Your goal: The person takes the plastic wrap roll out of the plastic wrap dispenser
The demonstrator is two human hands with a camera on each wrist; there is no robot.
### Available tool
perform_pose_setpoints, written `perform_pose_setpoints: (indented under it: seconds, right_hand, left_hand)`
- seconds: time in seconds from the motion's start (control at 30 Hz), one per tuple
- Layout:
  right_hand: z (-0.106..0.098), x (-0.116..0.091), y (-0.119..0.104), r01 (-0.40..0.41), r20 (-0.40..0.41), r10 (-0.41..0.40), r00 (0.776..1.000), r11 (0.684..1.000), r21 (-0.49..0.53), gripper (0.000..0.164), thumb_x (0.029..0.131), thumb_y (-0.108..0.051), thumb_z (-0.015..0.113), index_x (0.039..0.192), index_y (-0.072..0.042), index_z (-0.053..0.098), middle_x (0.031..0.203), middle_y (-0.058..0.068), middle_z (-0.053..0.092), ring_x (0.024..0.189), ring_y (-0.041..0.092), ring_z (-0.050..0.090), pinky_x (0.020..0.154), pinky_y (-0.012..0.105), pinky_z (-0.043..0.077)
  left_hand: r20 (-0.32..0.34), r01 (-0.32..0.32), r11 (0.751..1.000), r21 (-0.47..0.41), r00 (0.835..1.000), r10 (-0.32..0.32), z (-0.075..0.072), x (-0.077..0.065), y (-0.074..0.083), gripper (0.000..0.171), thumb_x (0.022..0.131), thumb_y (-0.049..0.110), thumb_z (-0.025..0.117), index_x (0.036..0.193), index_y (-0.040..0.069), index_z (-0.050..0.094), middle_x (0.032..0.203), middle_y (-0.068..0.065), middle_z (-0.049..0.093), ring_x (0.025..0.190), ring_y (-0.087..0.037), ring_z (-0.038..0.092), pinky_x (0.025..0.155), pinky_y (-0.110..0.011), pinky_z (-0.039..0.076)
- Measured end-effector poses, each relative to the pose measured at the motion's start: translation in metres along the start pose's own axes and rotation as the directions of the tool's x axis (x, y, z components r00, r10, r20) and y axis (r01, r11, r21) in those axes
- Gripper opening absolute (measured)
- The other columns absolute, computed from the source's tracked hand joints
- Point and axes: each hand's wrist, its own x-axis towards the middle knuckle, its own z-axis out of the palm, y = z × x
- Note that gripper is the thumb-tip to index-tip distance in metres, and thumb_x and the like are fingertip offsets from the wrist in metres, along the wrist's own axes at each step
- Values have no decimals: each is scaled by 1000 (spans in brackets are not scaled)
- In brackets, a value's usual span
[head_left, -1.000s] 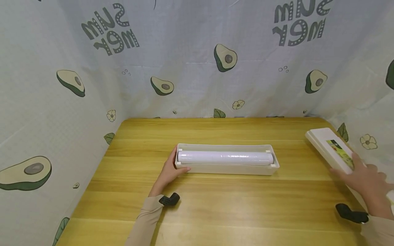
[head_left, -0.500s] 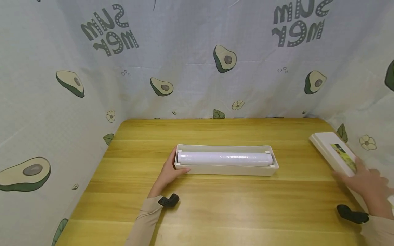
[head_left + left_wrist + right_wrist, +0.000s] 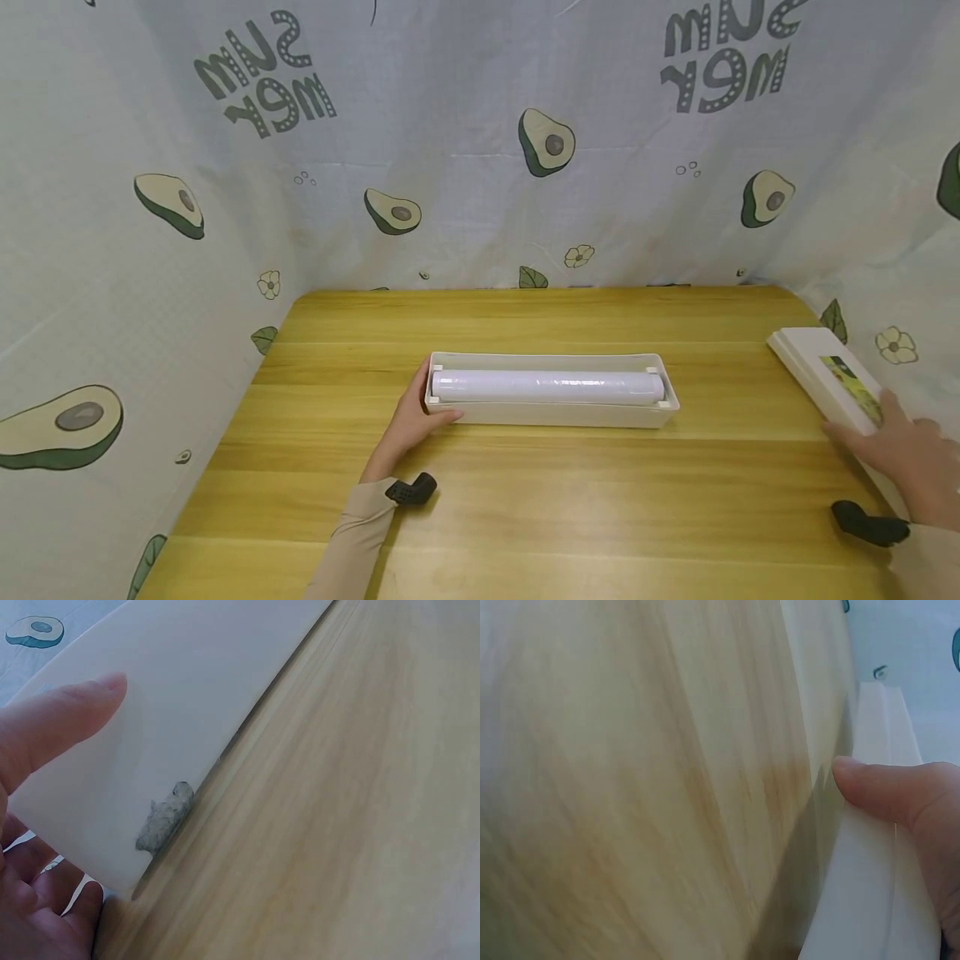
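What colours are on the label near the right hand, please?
The label is mainly green and yellow; it shows best in the head view.

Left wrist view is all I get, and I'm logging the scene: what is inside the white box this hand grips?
Observer: The head view shows a shiny white roll lying lengthwise inside the open box; the left hand grips the box's left end.

Operator: My picture misses the other hand. What is it doing?

Observer: The right hand holds what looks like a long white lid, over by the table's right edge.

Operator: Is anything on that lid's upper face?

Observer: Yes, a green and yellow label, just ahead of the fingers. Its print is too small to read.
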Motion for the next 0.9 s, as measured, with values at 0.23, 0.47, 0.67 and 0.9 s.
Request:
perform_pose_setpoints:
  seconds: [0.23, 0.47, 0.67, 0.9]
  right_hand:
    - [-1, 1, 5, 7, 14, -7, 1000, 1000, -1, 110, 85, -66, 42, 140, 6, -21, 114, 56, 18, 99, 63, 30, 82, 65, 31]
    - [0, 2, 9, 25, -17, -25, 1000, 1000, 9, 110, 85, -66, 44, 141, 4, -20, 112, 54, 19, 95, 61, 33, 77, 62, 34]
    - [2, 1, 10, 41, -34, -42, 999, 999, -7, 109, 85, -67, 43, 142, 4, -18, 112, 54, 19, 97, 62, 32, 80, 64, 32]
    - [9, 8, 19, 82, -84, -84, 993, 996, -24, 112, 82, -69, 45, 143, 5, -14, 110, 55, 22, 95, 63, 33, 78, 65, 32]
  left_hand:
    - [15, 53, 999, -11, 998, -53, -1, -2, 9, 101, 75, 6, 77, 152, 13, 11, 153, -12, 30, 134, -30, 37, 109, -47, 34]
    - [40, 66, 998, -13, 997, -65, -2, -9, 32, 100, 76, 4, 75, 152, 10, 9, 152, -16, 28, 134, -31, 36, 110, -47, 33]
    - [38, 62, 998, -28, 997, -61, -2, -9, 31, 100, 76, 3, 74, 152, 9, 9, 153, -16, 28, 134, -32, 36, 110, -47, 33]
    - [41, 65, 997, -33, 997, -63, -2, -9, 31, 100, 76, 3, 74, 152, 11, 9, 152, -16, 29, 134, -31, 37, 109, -46, 34]
